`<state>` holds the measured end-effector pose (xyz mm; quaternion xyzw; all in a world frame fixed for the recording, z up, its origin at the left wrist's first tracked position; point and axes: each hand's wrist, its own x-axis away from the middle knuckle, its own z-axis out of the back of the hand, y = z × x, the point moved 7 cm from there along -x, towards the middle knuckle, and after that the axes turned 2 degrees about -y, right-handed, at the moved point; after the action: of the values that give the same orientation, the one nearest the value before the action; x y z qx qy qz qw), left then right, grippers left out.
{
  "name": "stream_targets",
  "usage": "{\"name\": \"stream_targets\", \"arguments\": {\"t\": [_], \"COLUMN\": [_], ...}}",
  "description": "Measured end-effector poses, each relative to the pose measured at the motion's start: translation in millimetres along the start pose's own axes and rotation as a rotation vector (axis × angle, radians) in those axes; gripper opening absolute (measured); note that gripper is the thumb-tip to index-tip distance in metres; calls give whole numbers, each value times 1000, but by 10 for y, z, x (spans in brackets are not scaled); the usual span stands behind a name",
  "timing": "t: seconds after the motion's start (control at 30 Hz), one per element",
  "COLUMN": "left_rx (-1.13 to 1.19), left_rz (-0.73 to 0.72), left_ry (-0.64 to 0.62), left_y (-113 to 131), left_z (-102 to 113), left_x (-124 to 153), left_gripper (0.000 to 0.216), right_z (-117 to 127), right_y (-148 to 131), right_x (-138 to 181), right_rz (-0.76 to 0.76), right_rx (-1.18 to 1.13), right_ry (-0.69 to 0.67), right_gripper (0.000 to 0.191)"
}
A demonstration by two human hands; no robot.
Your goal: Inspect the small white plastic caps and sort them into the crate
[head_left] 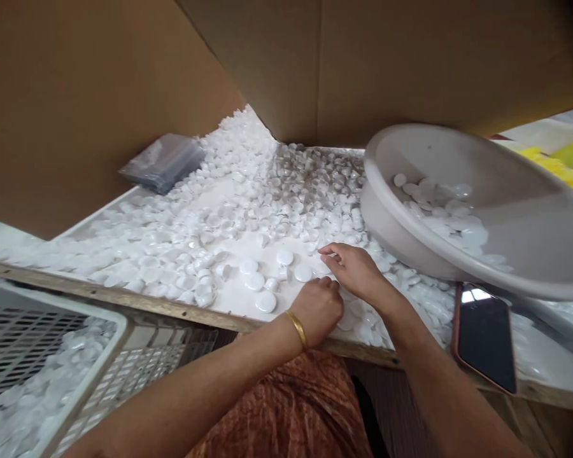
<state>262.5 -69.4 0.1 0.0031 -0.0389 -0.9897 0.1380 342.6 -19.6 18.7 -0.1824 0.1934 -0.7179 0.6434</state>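
Observation:
Round white plastic caps or discs (265, 301) lie loose on the white tabletop, several flat and spaced apart just left of my hands. My left hand (319, 312), with a gold bangle on its wrist, is curled closed near the table's front edge. Its fingertips are turned away, so whatever it holds is hidden. Just beyond it, my right hand (356, 268) is low over the pieces, thumb and index finger almost together. I cannot make out what lies between them. The two hands are close together, the left partly below the right.
A large grey basin (386, 222) tilts at the right with white discs inside. A phone (486, 337) lies at the front edge. Clear plastic bags (165, 159) rest on the heap's left. Cardboard walls (386, 63) stand behind. A white crate (119, 337) of pieces sits lower left.

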Motion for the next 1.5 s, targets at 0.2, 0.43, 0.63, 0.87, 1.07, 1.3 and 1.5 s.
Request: {"name": "stream_targets", "arguments": {"t": [0.2,0.43,0.63,0.87,1.07,1.3,1.5], "left_rx": [81,507,903,999,962,1075,1164], "left_rz": [84,877,1034,1044,1054,1034,1039], "left_ry": [161,550,660,529,499,480,486], "left_y": [-181,-1739,-2108,-2159,-2219,-2237,-2233], "left_z": [158,499,313,155,136,47,-66], "left_x": [173,982,1348,1325,1209,1104,911], "left_gripper": [14,14,18,18,11,8,5], "right_z": [-75,-394,-748,-837,-922,-825,-704], "right_y": [-217,-786,-1260,-1142,-1104,-912,-850], "right_x": [-204,-592,-885,-1056,-1134,-1087,-925], "right_rz": [64,318,568,205,140,131,133], "right_rx": [-90,135,452,203,145,-22,-126], "right_ry": [-10,-31,-113,-292,-230,-138,-61], "right_gripper": [21,28,18,29,18,18,18]}}
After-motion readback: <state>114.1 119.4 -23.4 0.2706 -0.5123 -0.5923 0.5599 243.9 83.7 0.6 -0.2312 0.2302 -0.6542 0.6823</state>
